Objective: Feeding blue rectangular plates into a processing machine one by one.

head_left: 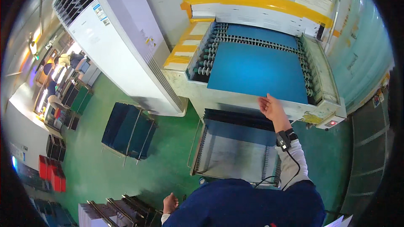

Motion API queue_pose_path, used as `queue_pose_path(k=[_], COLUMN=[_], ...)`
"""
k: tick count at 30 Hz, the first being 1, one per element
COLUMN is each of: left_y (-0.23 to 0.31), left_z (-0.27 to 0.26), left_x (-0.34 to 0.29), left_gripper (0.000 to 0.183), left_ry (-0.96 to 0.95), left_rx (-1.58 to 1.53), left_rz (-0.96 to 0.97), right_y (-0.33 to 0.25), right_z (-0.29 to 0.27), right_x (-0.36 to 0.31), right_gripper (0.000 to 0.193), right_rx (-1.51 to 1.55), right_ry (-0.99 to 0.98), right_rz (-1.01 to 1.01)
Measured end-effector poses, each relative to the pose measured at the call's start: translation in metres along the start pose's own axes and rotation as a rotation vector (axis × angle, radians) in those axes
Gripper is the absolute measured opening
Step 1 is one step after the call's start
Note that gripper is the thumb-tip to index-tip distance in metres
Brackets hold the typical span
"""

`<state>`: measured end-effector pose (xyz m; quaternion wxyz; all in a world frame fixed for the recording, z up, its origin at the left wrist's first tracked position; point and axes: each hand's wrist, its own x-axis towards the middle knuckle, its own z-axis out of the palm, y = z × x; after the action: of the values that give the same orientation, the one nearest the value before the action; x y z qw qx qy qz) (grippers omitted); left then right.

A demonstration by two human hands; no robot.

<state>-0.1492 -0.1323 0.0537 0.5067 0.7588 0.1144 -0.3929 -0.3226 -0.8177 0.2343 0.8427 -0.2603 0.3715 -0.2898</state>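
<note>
A flat blue panel lies on the roller conveyor of a machine, its near edge sticking out toward me. My right hand is at that edge, fingers half curled and apart, fingertips just overlapping it; whether they touch it I cannot tell. A strapped device with a cable sits on my right wrist. Behind it a second blue panel rests on the rollers. Below my right hand stands a slotted rack with several dark panels upright at its far end. My left hand hangs low by my side, fingers curled in, with nothing visible in them.
A tall white air conditioner stands left of the machine. On the green floor sits another rack of dark panels. More racks with panels are near my left hand. Red bins and a co-worker are far left.
</note>
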Motion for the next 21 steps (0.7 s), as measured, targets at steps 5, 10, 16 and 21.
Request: queue_pose_path(k=[5,10,16,21], left_y=[-0.008,0.000,-0.016,0.025], left_z=[-0.006,-0.001,-0.011,-0.025], left_x=[0.005,0.011,0.012,0.025], left_gripper=[0.032,0.031,0.032,0.032], left_ry=[-0.055,0.014,-0.019,0.015], left_rx=[-0.038,-0.294,-0.337,-0.051], left_rz=[0.096,-0.201,-0.173,-0.105], right_y=[0.003,-0.002,-0.005,0.012], right_z=[0.000,0.001,0.021,0.053], right_x=[0.001,0.001,-0.003,-0.013], right_gripper=[0.036,0.033,0.030,0.025], right_rx=[0.030,0.089,0.029,-0.113], right_ry=[0.007,0.024,-0.025,-0.137], right_rz=[-0.019,-0.062,-0.057,0.007])
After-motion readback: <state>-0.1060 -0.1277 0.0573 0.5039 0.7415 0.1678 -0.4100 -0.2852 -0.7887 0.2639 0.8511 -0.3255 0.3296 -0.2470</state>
